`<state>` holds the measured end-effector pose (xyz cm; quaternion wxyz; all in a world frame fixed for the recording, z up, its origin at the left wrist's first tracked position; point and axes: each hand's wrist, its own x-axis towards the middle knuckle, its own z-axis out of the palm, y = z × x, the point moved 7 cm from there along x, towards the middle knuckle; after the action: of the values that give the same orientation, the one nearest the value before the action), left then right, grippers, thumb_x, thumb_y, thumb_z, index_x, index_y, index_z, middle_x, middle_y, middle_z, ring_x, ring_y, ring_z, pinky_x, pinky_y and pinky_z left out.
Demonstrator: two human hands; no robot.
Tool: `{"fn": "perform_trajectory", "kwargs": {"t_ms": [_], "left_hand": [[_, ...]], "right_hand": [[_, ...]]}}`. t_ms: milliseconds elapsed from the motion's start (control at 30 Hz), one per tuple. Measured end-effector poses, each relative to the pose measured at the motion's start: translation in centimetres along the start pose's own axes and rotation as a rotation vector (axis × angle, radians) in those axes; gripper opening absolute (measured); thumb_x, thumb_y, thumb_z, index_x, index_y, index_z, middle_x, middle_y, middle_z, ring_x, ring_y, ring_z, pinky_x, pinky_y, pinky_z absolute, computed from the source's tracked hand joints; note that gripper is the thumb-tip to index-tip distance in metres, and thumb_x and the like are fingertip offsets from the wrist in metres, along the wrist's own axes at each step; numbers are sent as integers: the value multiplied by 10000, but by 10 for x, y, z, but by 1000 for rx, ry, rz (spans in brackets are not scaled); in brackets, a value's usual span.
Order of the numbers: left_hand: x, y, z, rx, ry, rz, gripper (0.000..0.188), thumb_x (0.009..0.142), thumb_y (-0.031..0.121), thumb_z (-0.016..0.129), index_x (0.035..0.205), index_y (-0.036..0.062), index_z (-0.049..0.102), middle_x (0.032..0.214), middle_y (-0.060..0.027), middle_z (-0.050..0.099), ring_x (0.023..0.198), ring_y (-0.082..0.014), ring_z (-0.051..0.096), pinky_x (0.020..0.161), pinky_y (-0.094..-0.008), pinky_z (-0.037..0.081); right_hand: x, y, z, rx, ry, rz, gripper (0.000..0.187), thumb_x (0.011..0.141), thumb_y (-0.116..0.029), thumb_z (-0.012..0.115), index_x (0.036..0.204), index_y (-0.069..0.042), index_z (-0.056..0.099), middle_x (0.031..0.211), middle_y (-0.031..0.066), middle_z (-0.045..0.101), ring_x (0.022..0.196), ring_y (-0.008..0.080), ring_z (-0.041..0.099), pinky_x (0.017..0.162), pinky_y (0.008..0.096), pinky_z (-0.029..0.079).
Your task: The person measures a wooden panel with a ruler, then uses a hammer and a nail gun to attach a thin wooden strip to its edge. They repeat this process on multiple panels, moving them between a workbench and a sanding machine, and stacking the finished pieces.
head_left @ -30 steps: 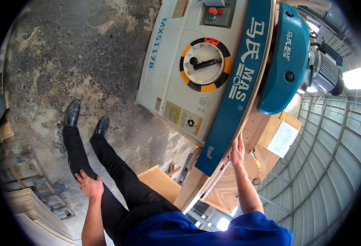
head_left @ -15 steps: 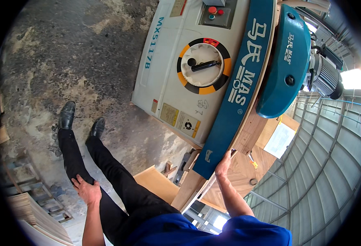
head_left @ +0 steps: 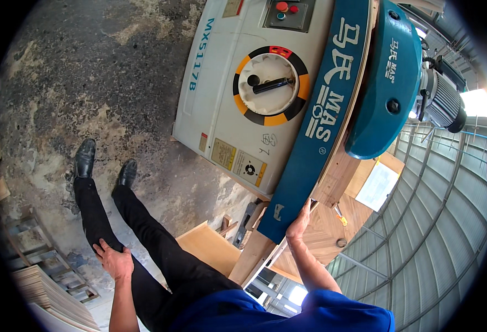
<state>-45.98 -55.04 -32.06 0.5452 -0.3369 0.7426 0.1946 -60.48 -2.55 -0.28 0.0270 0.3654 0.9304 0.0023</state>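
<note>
My left hand (head_left: 115, 261) rests on my left trouser leg (head_left: 102, 221) near the knee, its fingers spread and holding nothing. My right hand (head_left: 298, 223) lies along the edge of a woodworking machine's blue front rail (head_left: 304, 160), close to its lower end. The fingers there are stretched out against the edge, and their tips are partly hidden. Below that rail, the pale machine body (head_left: 210, 110) carries a round handwheel (head_left: 267, 86) with a black crank, ringed in orange and black. Neither hand touches the wheel.
A teal machine head (head_left: 384, 83) with a grey motor (head_left: 445, 102) stands above the table. Beyond my right hand are a patterned wood panel (head_left: 315, 243), a yellow-handled tool (head_left: 342, 217) and a white sheet (head_left: 377, 188). Stacked boards (head_left: 47, 293) stand at lower left. A control panel (head_left: 288, 15) has coloured buttons.
The view has shifted slightly, so the machine and my legs sit a little further left. Both hands keep their places on the leg and the rail edge.
</note>
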Motion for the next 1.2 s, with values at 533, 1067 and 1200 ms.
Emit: {"fn": "perform_trajectory", "kwargs": {"t_ms": [533,1067,1200], "left_hand": [[1,-2,1,29,-12,-13,908,780,209,798,1528,48,308,1603,-262,237,1436,-485,308,1128,-557,384],[0,2,-1,37,-13,-25,900,786,211,799,1527,49,314,1602,-261,247,1438,-482,307,1129,-540,393],[0,3,-2,46,-14,-30,904,787,219,802,1530,54,314,1606,-255,244,1443,-478,303,1130,-536,394]], "right_hand": [[4,15,2,112,-2,-33,677,1090,-424,218,1524,91,288,1609,234,290,1510,328,243,1234,369,175],[4,12,3,116,11,-19,651,1097,-401,207,1525,81,297,1610,220,296,1515,316,234,1238,359,161],[3,13,4,126,12,-39,653,1097,-400,212,1522,89,296,1611,224,291,1517,316,230,1239,360,159]]}}
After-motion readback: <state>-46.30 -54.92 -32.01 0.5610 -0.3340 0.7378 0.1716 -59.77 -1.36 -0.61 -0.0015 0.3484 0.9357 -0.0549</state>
